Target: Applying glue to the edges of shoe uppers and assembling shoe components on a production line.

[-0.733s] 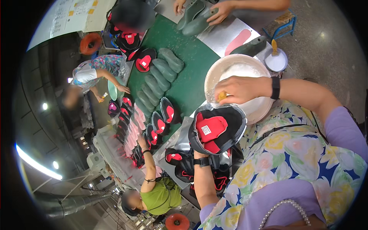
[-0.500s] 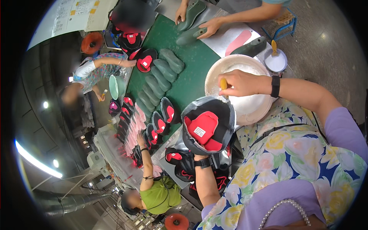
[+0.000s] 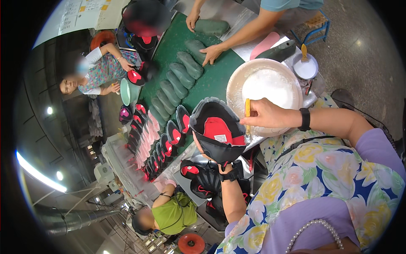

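Observation:
My left hand (image 3: 206, 155) is wrapped round a black shoe upper (image 3: 220, 147) with a red lining and a white label, its open rim tilted up. In my right hand (image 3: 272, 115) is a yellow-handled brush (image 3: 248, 111), pinched upright; its bristle end meets the right rim of the upper. Beneath my right hand stands a wide pale basin (image 3: 234, 82) of white paste. Several more black-and-red uppers (image 3: 173, 134) stand in rows left of the one I hold. Others are heaped (image 3: 203, 180) beside my left wrist.
Dark green shoe lasts (image 3: 177, 84) lie in a row on the green table (image 3: 169, 44). A co-worker's hand (image 3: 213, 53) touches one last at the far side. A small white pail (image 3: 305, 70) holds another brush. Pink insoles (image 3: 146, 135) lie left; two other workers are there.
The upper has tipped and shifted slightly left; my right hand has moved down with the brush. The far co-worker has laid lasts on the table. A worker at left has drawn an upper back.

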A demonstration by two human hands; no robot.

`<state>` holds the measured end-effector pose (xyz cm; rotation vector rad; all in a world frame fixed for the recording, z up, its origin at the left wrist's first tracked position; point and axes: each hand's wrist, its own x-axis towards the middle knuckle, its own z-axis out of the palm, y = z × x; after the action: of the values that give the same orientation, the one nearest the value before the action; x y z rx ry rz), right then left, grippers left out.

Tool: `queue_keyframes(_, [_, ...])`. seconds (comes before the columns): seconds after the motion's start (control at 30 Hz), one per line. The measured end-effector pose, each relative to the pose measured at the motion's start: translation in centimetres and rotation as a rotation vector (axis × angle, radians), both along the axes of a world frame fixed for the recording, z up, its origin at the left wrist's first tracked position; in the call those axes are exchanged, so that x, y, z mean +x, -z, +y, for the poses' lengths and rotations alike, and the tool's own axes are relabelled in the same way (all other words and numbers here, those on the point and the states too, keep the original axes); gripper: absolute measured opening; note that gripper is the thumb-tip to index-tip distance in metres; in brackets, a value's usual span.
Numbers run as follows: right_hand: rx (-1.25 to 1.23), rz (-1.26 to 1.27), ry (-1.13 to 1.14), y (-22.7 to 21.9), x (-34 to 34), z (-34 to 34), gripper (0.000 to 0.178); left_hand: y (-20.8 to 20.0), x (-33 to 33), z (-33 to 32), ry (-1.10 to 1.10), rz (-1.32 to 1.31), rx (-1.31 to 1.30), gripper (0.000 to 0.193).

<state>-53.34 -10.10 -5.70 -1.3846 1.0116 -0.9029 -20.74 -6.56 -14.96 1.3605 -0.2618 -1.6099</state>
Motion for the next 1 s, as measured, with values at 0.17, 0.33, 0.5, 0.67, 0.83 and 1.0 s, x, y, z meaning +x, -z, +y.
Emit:
queue_keyframes(0.17, [0.018,-0.191,0.098,-0.9,-0.7,-1.2,0.027,-1.1,3.9,-3.4,-0.124,0.019,-0.011,0.044])
queue_keyframes(0.33, [0.105,-0.22,0.197,0.3,-3.6,-2.5,0.025,0.2,7.3,4.8,-0.275,0.068,-0.051,0.043])
queue_keyframes(0.5, [0.219,-0.067,0.181,2.9,-3.8,-1.6,0.024,0.9,6.4,3.3,-0.221,0.023,-0.043,0.03])
queue_keyframes(0.67, [0.268,-0.054,0.185,4.4,-3.5,-0.4,0.023,6.0,8.7,-1.8,-0.304,0.323,-0.15,0.027])
queue_keyframes(0.83, [0.335,0.129,0.232,5.2,-3.8,0.3,0.02,10.4,10.9,-9.8,-0.433,0.354,-0.157,0.026])
queue_keyframes(1.0, [0.42,0.094,0.314,6.2,-2.7,0.6,0.016,11.9,10.9,-16.1,-0.342,0.114,-0.062,0.035])
